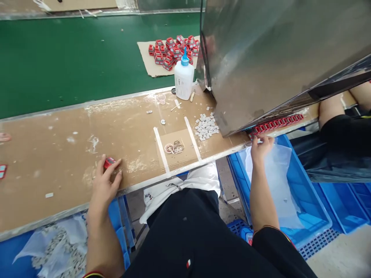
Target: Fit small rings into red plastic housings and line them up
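On the brown bench top, my left hand has its fingers closed around a small red part. Over at the right, my right hand reaches to the near end of a row of red parts beside the large metal box. Its thumb and fingertips are pinched together at that end; whether a part is between them is too small to tell. Between the hands, a pile of small grey pieces lies near a cardboard piece with small metal parts and a small round dish.
The metal box overhangs the bench at the right. A glue bottle stands before a heap of red parts on cardboard. Blue bins sit below the bench edge. Another person's dark-clothed legs are at the far right.
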The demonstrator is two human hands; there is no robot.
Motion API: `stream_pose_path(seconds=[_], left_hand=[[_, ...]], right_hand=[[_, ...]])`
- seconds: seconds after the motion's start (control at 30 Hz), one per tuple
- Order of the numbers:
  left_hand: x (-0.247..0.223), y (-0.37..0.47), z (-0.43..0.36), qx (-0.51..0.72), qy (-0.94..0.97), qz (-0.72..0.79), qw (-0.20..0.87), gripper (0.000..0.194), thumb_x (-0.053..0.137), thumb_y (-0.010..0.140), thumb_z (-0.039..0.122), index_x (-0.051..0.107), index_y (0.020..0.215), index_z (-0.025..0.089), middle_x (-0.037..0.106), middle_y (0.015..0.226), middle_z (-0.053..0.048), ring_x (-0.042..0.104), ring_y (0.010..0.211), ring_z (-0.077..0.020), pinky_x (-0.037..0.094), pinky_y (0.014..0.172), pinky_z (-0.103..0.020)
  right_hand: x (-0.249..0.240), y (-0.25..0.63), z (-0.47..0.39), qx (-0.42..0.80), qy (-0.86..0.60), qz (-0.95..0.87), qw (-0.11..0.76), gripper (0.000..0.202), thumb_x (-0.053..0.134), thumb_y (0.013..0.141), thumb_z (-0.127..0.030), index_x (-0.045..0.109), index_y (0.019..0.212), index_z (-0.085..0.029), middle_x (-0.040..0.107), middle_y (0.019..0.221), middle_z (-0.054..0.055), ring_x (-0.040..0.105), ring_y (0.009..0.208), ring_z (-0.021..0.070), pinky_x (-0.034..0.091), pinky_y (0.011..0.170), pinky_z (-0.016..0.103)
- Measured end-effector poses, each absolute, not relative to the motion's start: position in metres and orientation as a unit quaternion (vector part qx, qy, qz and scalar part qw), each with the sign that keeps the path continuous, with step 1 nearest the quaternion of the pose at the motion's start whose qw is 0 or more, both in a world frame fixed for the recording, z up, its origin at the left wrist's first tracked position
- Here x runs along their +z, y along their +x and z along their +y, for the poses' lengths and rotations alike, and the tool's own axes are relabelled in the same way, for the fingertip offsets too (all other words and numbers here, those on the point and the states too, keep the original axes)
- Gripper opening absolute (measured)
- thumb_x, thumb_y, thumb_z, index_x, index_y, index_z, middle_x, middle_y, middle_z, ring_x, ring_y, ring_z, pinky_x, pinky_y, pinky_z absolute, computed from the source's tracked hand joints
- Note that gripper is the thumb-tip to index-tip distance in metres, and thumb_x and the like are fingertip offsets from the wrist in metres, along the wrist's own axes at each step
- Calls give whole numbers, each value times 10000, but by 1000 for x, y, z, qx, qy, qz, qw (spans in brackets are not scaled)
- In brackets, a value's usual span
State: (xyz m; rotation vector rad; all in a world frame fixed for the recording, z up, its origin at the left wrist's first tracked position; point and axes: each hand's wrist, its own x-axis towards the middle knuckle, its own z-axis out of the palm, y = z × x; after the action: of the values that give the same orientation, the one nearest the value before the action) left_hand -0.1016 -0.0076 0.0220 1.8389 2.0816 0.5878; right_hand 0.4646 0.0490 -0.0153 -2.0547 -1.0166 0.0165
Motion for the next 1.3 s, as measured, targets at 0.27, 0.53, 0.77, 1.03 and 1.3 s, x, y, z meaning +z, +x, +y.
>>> stream_pose_path(seconds=[0.27,0.53,0.77,1.03,1.3], left_hand=[[10,-118,-8,337,573,741,97,277,718,748,260,742,1021,301,664,1084,-46,640,1112,-365,510,999,-561],[16,-73,-7,582,337,660,333,565,888,648,391,599,1111,240,742,839,21,632,566,-131,508,497,-242],[17,-13,-6,587,310,476,576,512,875,704,390,610,1112,228,722,1134,-75,662,693,-95,543,614,-227],[12,5,-3,552,307,391,669,519,920,652,412,593,1014,233,680,1015,-12,692,722,-118,575,660,-256],[11,2,-6,539,223,407,703,571,827,754,443,514,1187,242,705,1169,-83,722,974,-180,560,905,-327]], right_hand=[[-21,474,83,8,-816,-402,415,57,601,845,-213,606,810,-169,524,944,122,563,934,272,490,936,495],[-10,454,40,-13,-823,-383,420,337,535,893,-489,615,871,-162,618,896,132,590,786,250,510,771,437],[-11,362,-16,118,-779,-455,416,474,535,868,-606,672,886,-153,686,753,101,620,643,218,505,649,359],[4,273,-1,266,-630,-612,397,292,581,924,-449,704,914,-184,717,774,73,644,649,205,529,611,328],[0,221,30,292,-482,-744,358,262,590,932,-278,640,1182,-216,673,949,67,607,742,207,559,729,376]])
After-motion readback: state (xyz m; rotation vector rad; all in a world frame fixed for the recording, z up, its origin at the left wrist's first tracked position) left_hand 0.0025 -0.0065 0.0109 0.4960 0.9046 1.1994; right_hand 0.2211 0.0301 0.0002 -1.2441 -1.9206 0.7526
